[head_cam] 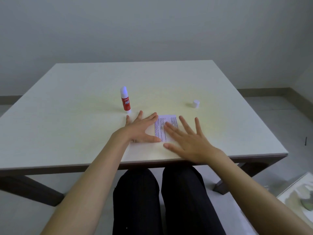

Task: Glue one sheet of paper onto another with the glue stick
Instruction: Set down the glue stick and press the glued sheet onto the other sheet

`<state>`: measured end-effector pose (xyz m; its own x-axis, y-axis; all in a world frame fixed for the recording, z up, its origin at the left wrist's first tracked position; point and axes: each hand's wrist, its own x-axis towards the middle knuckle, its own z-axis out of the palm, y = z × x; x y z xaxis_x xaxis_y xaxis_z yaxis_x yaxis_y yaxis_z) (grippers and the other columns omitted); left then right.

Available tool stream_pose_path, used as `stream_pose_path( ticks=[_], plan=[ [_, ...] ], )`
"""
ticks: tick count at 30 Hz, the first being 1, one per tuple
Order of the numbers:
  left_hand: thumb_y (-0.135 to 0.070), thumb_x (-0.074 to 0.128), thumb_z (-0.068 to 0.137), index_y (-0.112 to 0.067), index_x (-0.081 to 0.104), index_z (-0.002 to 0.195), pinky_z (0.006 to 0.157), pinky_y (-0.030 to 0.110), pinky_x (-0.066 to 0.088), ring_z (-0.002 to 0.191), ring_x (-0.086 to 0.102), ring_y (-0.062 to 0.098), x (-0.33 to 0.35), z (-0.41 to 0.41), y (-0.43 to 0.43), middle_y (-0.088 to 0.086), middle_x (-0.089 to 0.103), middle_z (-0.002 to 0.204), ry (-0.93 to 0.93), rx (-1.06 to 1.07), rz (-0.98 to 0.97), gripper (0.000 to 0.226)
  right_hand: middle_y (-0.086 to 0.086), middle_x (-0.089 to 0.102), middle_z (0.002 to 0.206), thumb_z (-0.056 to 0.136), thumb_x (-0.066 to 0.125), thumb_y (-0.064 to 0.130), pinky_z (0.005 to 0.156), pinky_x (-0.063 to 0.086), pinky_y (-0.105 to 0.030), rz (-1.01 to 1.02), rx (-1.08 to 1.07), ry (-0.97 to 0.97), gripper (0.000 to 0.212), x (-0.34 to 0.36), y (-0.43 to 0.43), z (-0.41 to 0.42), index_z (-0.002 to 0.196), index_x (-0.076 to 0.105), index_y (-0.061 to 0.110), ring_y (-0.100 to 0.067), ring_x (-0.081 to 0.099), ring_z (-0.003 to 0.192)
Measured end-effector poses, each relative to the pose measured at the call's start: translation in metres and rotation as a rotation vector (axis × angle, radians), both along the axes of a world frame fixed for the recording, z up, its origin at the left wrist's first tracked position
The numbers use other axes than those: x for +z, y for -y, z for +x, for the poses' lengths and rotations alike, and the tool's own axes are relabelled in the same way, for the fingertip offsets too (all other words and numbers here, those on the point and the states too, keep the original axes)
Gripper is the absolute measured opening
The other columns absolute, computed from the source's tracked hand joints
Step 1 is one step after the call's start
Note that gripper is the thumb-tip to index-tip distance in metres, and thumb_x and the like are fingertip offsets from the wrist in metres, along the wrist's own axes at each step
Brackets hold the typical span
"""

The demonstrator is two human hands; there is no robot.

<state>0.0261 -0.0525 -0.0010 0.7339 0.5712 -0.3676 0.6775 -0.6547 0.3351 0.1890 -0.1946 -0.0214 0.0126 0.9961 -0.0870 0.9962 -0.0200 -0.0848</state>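
two bare hands lie flat on the pale surface (67, 106), near its front edge. going from the left: the glue stick (125, 101) stands upright with its cap off and the white glue tip showing, red label facing the camera, at about 11 o'clock from the left hand and just beyond its fingertips, apart from them. the left hand (141, 130) is spread palm down, fingers (139, 115) open and splayed, gripping nothing; its thumb points toward 3 o'clock and rests on the lower left corner of the printed paper (166, 122). under this hand a plain white sheet (147, 131) shows faintly, and the printed paper lies on it; where that sheet ends i cannot tell. the printed paper sits between the two hands, text side up. the right hand (188, 139) is also flat, fingers open and fanned out toward 11 and 12 o'clock, holding nothing, its index finger pressing on the middle of the printed paper. at 1 o'clock from the right hand, well apart, the white cap (196, 103) stands alone on the surface.
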Motion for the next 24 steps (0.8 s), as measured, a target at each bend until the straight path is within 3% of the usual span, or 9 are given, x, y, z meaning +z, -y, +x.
stream_pose_path(
  ticks=[4, 8, 12, 14, 19, 24],
  plan=[
    [-0.066, 0.055, 0.076, -0.034, -0.008, 0.148, 0.110, 0.061, -0.017, 0.144, -0.025, 0.022, -0.003, 0.000, 0.000, -0.023, -0.015, 0.156, -0.002, 0.004, 0.005, 0.100, 0.019, -0.013, 0.158, 0.082, 0.002, 0.075, 0.109, -0.026, -0.056, -0.022, -0.093, 0.037, 0.081, 0.007, -0.020, 0.006, 0.150, -0.009, 0.032, -0.020, -0.027, 0.143],
    [-0.068, 0.055, 0.072, -0.037, -0.004, 0.148, 0.107, 0.058, -0.021, 0.143, -0.026, 0.019, -0.009, -0.002, -0.001, -0.027, -0.012, 0.155, 0.068, 0.016, -0.020, 0.101, 0.022, -0.011, 0.157, 0.072, -0.007, 0.083, 0.099, -0.038, -0.048, 0.017, 0.116, -0.009, 0.092, -0.009, -0.017, -0.021, 0.150, -0.005, 0.035, -0.017, -0.030, 0.142],
    [-0.067, 0.056, 0.074, -0.038, -0.004, 0.148, 0.107, 0.058, -0.021, 0.143, -0.026, 0.019, -0.009, -0.003, -0.001, -0.025, -0.011, 0.156, 0.066, 0.018, -0.015, 0.100, 0.021, -0.009, 0.158, 0.084, 0.002, 0.073, 0.108, -0.026, -0.056, -0.047, -0.043, 0.008, 0.075, 0.006, -0.038, 0.002, 0.148, -0.009, 0.037, -0.022, -0.025, 0.144],
    [-0.065, 0.057, 0.076, -0.037, -0.004, 0.148, 0.108, 0.058, -0.021, 0.143, -0.026, 0.018, -0.008, -0.003, -0.001, -0.025, -0.010, 0.156, 0.068, 0.024, -0.017, 0.099, 0.017, -0.009, 0.159, 0.084, 0.004, 0.074, 0.109, -0.025, -0.057, -0.050, -0.069, 0.049, 0.078, 0.010, -0.043, 0.002, 0.150, -0.008, 0.033, -0.023, -0.026, 0.144],
    [-0.060, 0.060, 0.076, -0.035, 0.000, 0.149, 0.108, 0.057, -0.021, 0.144, -0.023, 0.016, -0.008, -0.003, 0.001, -0.026, -0.008, 0.156, 0.093, 0.044, -0.025, 0.098, 0.017, -0.012, 0.159, 0.074, -0.005, 0.082, 0.102, -0.035, -0.052, 0.037, 0.136, 0.053, 0.088, -0.006, -0.030, -0.021, 0.148, -0.011, 0.035, -0.019, -0.032, 0.139],
    [-0.065, 0.058, 0.075, -0.037, -0.003, 0.148, 0.108, 0.057, -0.021, 0.143, -0.026, 0.018, -0.007, -0.001, 0.000, -0.025, -0.010, 0.156, 0.049, 0.031, -0.024, 0.099, 0.019, -0.012, 0.159, 0.085, 0.003, 0.072, 0.108, -0.025, -0.056, -0.034, -0.071, 0.052, 0.075, 0.001, -0.041, 0.012, 0.149, -0.013, 0.035, -0.023, -0.025, 0.144]
  ],
)
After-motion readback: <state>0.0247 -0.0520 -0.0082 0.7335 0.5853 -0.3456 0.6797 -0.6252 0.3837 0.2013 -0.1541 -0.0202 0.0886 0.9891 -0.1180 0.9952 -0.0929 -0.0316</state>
